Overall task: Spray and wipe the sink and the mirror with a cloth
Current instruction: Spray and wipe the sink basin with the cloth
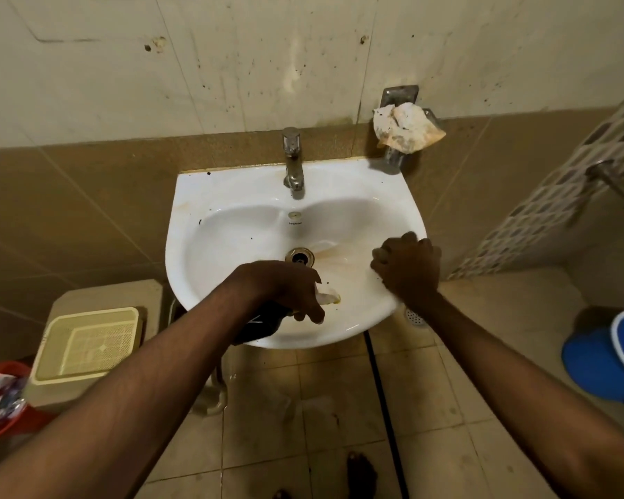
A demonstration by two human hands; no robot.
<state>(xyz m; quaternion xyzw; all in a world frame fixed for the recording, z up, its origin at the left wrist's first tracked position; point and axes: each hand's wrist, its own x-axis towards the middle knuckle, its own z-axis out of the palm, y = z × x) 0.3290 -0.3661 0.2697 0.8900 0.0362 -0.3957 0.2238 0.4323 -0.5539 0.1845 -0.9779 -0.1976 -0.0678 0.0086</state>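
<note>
The white sink (pixel 231 181) hangs on the wall in front of me, with a brown stain (pixel 339 254) running right from the drain (pixel 299 255). My left hand (pixel 285 289) is over the basin's front and grips a dark spray bottle (pixel 260 323); its white nozzle (pixel 328 296) points into the bowl. My right hand (pixel 407 271) presses down on the right inner wall of the basin, fingers curled on a white cloth (pixel 408 234) that is almost wholly hidden under the hand. No mirror is in view.
A chrome tap (pixel 293 163) stands at the sink's back. A wall soap dish (pixel 404 127) holds crumpled paper. A beige basket (pixel 87 343) and a red bin (pixel 0 397) are on the left, a blue bucket (pixel 609 361) on the right, and a black hose (pixel 382 390) crosses the tiled floor.
</note>
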